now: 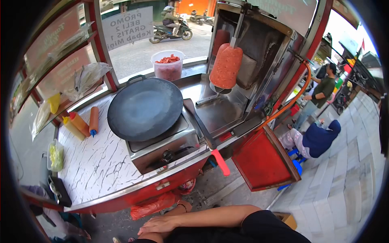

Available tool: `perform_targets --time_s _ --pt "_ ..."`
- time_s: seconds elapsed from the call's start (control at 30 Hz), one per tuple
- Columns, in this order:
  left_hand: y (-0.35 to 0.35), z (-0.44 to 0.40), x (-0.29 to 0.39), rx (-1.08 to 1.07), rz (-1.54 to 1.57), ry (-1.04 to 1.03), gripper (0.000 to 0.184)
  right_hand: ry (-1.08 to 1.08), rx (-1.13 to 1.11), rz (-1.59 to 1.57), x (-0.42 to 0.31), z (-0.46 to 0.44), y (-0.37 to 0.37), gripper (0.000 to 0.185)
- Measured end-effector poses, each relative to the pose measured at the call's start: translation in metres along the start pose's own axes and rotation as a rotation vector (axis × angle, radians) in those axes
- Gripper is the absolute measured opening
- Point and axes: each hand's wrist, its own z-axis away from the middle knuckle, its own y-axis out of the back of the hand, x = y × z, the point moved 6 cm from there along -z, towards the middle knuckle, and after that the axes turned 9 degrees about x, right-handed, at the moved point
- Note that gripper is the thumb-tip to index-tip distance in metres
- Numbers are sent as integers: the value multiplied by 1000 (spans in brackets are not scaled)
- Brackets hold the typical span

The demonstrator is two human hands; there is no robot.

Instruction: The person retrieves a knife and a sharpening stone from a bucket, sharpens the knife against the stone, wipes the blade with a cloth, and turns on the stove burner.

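My right forearm reaches across the bottom of the head view from a black sleeve. My right hand (159,224) lies over my left forearm, its fingers stretched out and nothing held. Beyond it my left hand (186,205) shows only in part, with a dark bracelet at the wrist; its fingers cannot be made out. It is close to a red plastic bag (152,206) below the counter. Neither hand touches the dark round griddle pan (146,108) on the stove (166,148), or the long knife with a red handle (220,163) beside it.
A meat cone (227,67) stands on a vertical spit at the back. Near it is a tub of red pieces (167,67). Sauce bottles (79,124) lie at the left of the marbled counter (101,170). A red door panel (263,160) juts out right; people sit and stand beyond.
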Motion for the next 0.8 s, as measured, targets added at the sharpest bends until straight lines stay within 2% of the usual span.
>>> perform_targets --time_s 0.07,0.13,0.17,0.23,0.27,0.33,0.4,0.47,0.5,0.53,0.6,0.63,0.7,0.73,0.8 --pt "-2 13 -22 11 23 -39 41 15 19 -57 1 -26 0 74" --pt "-5 23 -39 29 52 -83 41 -207 249 118 38 -37 20 73" --pt "-7 27 -48 41 79 -99 41 -217 274 111 44 -39 28 73" --pt "-16 34 -67 68 131 -125 41 -407 332 230 56 -33 47 67" --pt "-22 40 -79 98 177 -144 41 -411 353 225 51 -26 52 67" --pt "-42 60 -109 203 307 -185 41 -356 602 265 31 2 75 58" --pt "-83 92 -151 317 505 -202 41 -257 777 262 -21 37 99 50" --pt "-110 151 -174 142 636 -35 41 -307 1142 749 -81 87 138 36" --pt "-216 150 -208 139 526 -19 39 -181 1395 1041 -112 115 155 30" --pt "-276 158 -223 134 417 -5 38 -190 1547 1322 -122 143 173 33" --pt "-273 221 -178 -312 1217 -208 35 -682 1503 1562 -141 179 209 49" --pt "-270 235 -166 -316 1212 -208 35 -685 1509 1560 -141 185 215 49" --pt "-251 238 -189 171 721 157 36 -962 1425 1403 -118 198 238 62" --pt "-252 240 -189 173 717 165 36 -953 1426 1399 -112 200 249 62" --pt "-257 247 -229 345 648 733 42 -1038 1359 1038 -78 205 268 72"
